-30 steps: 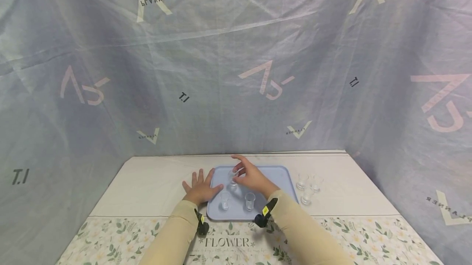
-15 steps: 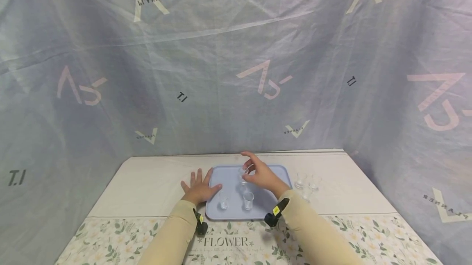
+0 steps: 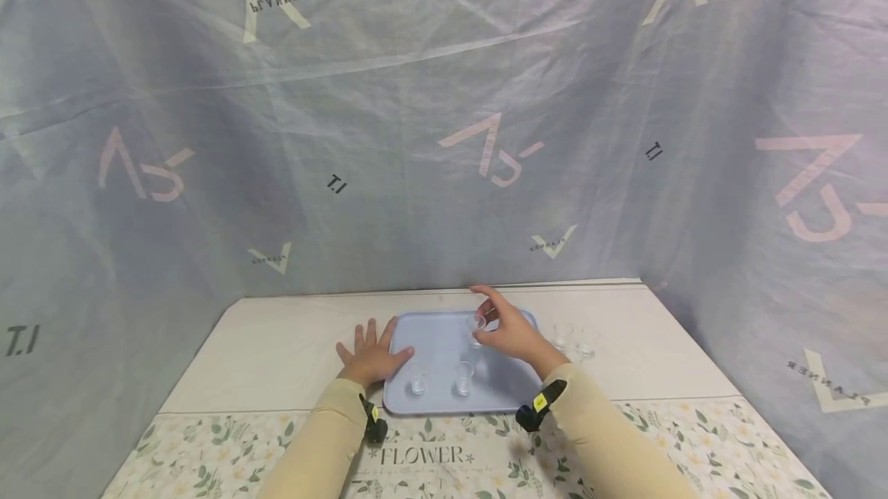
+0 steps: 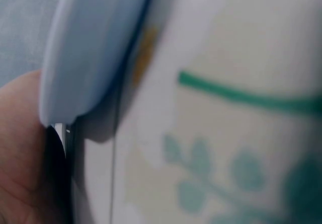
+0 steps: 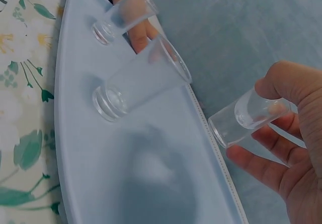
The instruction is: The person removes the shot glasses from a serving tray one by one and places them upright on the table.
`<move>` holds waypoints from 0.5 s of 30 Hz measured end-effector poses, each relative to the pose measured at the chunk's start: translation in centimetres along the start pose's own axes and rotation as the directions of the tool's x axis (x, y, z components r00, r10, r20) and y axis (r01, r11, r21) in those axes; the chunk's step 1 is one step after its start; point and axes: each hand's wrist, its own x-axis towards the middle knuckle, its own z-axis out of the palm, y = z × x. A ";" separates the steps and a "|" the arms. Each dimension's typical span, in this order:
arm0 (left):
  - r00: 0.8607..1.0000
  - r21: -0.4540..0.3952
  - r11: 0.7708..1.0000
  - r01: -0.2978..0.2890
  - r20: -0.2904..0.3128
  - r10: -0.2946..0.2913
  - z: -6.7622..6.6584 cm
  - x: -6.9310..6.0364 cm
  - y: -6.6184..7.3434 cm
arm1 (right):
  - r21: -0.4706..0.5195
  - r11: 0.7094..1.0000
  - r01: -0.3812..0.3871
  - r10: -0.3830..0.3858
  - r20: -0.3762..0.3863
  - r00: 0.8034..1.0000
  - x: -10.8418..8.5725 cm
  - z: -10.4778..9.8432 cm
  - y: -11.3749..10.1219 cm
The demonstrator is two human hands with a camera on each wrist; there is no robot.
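1. Right wrist view: the thumb (image 5: 284, 78) and fingers (image 5: 256, 166) of a right hand (image 5: 307, 173) pinch a clear cup (image 5: 231, 122) by its upper wall at the right of the frame, base toward the lower left.

2. By its look, the cup should handle as light, stiff and slick, and it may chip if it is glass; the material cannot be told. The wall just below the rim offers the best hold, thumb opposite fingers, with gentle pressure.

3. In the head view, the held cup appears roughly upright over the upper right of a pale blue tray (image 3: 433, 341), low and right of centre in the frame. Whether its base touches is unclear.

4. A left hand (image 3: 371, 360), lower centre-left, lies across the tray's left edge, fingers spread apart and gripping nothing.

5. On the tray stand a left cup (image 3: 418, 383), near the lower left corner, and a middle cup (image 3: 463, 379), near the lower edge.

6. More cups (image 3: 559, 338) stand past the tray's right edge on the counter (image 3: 277, 360); a printed curtain (image 3: 388, 136) fills the upper frame.
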 end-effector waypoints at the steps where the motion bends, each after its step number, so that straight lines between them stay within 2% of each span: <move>1: 1.000 0.004 1.000 0.004 0.006 -0.004 0.1 0.1 -0.1 | -0.004 1.000 0.000 0.000 -0.003 1.000 -0.1 -0.1 0.0; 15: 1.000 0.004 1.000 -0.014 -0.016 0.014 0.6 0.7 -0.6 | -0.024 1.000 0.007 -0.007 -0.013 1.000 -1.3 -3.5 -0.8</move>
